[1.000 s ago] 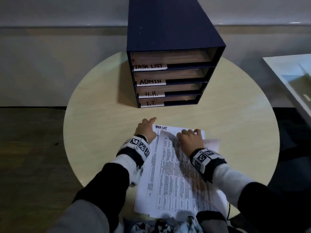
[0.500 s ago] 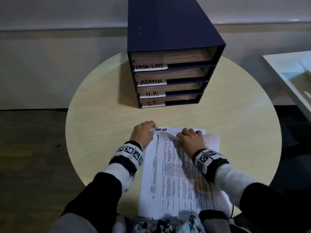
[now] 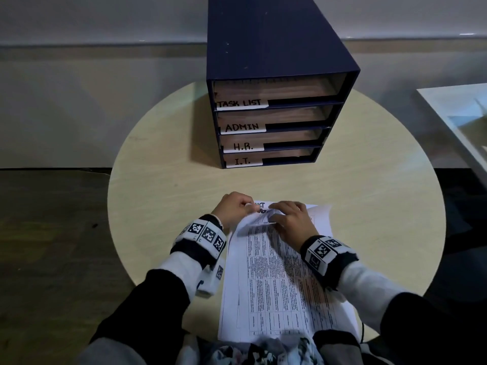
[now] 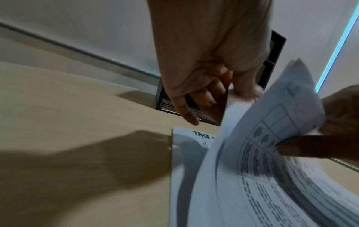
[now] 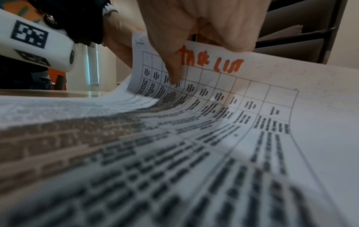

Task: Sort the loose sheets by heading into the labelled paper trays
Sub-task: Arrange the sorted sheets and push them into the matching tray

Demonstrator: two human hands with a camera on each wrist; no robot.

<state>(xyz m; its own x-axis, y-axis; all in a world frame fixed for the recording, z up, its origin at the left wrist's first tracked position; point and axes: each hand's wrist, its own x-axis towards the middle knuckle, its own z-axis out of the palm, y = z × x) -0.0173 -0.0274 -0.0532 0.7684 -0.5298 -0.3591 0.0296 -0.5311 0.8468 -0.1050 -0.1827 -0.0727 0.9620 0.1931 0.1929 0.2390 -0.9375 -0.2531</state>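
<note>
Round pale wood table (image 3: 369, 206) w/ a dark blue tray unit (image 3: 276, 48) at the far side, four trays stacked, labels top to bottom: TASK LIST (image 3: 242, 103), ADMIN (image 3: 242, 127), H.R. (image 3: 243, 146), I.T. (image 3: 242, 161). Some paper is visible inside the trays; how much can't be told. Stack of sheets (image 3: 276, 285) lies on the near part of the table in front of the person, printed w/ tables of small text, near end reaching the table edge by the person's lap. Both hands are at the far end of the stack, close together. Left hand (image 3: 233, 209) has fingers curled, pinching the far left corner of the top sheet (image 4: 272, 122) btwn thumb and fingers; that corner is lifted and bent up off the pile. Right hand (image 3: 292, 219) rests on the stack just beside it, fingers curled over the raised far edge, thumb (image 5: 172, 67) pressed on the printed face of the sheet, so it grips the same sheet. Orange handwritten heading (image 5: 211, 61) shows on that sheet in the right wrist view, partly covered by the thumb, approx "...LIS". Sheet below (image 4: 186, 147) lies flat, black heading starting "TAS" at its far left corner. Both wrists wear bands w/ black-and-white square markers. Another white surface (image 3: 453, 106) sits at the right edge, apart from the table.
</note>
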